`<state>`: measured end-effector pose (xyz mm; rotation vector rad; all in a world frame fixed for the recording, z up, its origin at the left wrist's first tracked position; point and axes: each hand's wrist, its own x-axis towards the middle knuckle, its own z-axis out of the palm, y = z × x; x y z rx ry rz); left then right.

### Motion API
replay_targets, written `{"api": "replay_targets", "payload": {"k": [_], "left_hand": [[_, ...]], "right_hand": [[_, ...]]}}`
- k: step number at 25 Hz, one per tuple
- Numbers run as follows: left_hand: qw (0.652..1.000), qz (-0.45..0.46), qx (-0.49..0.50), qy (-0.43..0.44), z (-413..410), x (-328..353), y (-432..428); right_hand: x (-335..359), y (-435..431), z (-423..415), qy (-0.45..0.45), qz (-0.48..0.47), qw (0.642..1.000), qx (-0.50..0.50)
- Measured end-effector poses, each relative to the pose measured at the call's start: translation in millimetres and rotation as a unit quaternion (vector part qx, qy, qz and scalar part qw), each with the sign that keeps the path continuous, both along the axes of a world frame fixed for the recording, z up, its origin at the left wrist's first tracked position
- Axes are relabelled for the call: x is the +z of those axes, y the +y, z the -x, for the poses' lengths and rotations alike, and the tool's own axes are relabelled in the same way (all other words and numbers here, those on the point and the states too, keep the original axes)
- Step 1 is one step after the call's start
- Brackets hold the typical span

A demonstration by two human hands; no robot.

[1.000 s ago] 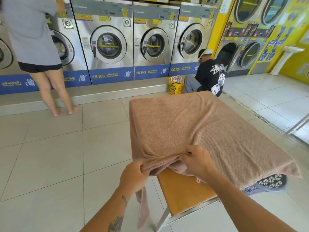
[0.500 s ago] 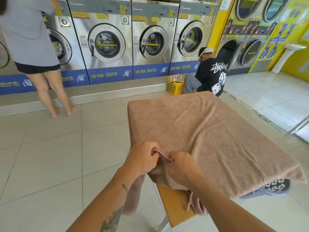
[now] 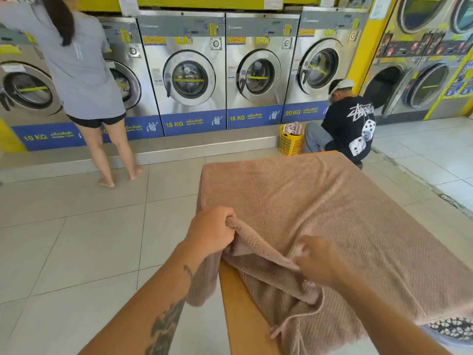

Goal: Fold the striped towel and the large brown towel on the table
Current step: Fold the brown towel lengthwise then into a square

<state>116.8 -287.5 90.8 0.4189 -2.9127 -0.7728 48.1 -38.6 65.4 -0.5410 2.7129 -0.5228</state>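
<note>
Fingers [image 3: 226, 220] of left hand [image 3: 212, 231] curl round near edge of brown towel [image 3: 320, 196]; right hand [image 3: 320, 262], blurred, pinches same edge. Towel spread over counter [image 3: 240, 308], near part bunched, corner hanging off left side.

I see the brown towel [image 3: 320, 201], waffle-textured, spread flat over the table [image 3: 240, 316] beyond my fingers [image 3: 227, 220]; its near hem is bunched, gripped by left hand [image 3: 210, 231] and right hand [image 3: 320, 262].

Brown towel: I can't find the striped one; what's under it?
A corner of the wooden table shows under the brown towel, and a basket's rim at its right edge. The rest is covered; nothing striped shows.
</note>
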Motion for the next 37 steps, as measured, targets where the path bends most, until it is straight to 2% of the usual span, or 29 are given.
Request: {"api": "replay_targets", "payload": {"k": [2,4,7,9,11,13,14,17,19,21,23,25,27,28,31,33,35,37], "left_hand": [[0.999,0.024,-0.038,-0.007,17,19,21],[0.999,0.032,-0.034,0.0,27,25,32],[1.0,0.009,-0.002,-0.007,27,10,21],[0.998,-0.037,0.021,-0.041,18,-8,-1],[0.993,-0.105,0.037,-0.037,16,-17,-20],[0.993,-0.12,0.008,0.0,29,-13,-33],[0.993,-0.119,-0.018,0.016,39,-6,-34],[0.987,-0.122,-0.085,0.055,65,16,-42],[0.986,-0.122,-0.089,0.07,75,9,-63],[0.987,-0.142,-0.073,0.031,78,-17,-86],[0.977,-0.206,-0.051,-0.026,75,-50,-99],[0.951,-0.306,-0.019,-0.047,71,-71,-102],[0.917,-0.399,0.015,-0.016,71,-74,-107],[0.909,-0.414,0.041,0.013,75,-69,-115],[0.936,-0.332,0.073,0.096,97,-35,-150],[0.951,-0.274,0.035,0.139,110,-5,-169],[0.965,-0.215,-0.039,0.148,122,23,-176],[0.967,-0.179,-0.117,0.135,132,41,-179]], "right_hand": [[6,-30,0,0.015,0.081,0.995,0.054],[14,-58,-1,0.028,0.141,0.987,0.068],[20,-58,13,0.059,0.164,0.985,-0.01],[22,-40,32,0.062,0.144,0.986,-0.063],[20,-25,48,0.039,0.068,0.994,-0.079],[20,-39,51,0.01,-0.005,1.0,-0.017],[20,-54,48,0.002,-0.006,1.0,0.022],[22,-116,38,0.04,0.072,0.995,0.065],[31,-144,44,0.055,0.124,0.991,0.001],[39,-153,53,0.042,0.188,0.979,-0.072],[52,-156,60,0.036,0.256,0.96,-0.105],[59,-157,61,0.04,0.277,0.955,-0.101],[57,-165,62,0.039,0.248,0.963,-0.1],[53,-169,63,0.035,0.218,0.97,-0.1],[46,-185,71,0.045,0.12,0.983,-0.13],[47,-200,75,0.038,0.061,0.988,-0.133],[54,-217,79,0.01,0.086,0.993,-0.085],[68,-238,83,0.007,0.167,0.985,-0.04]]}}
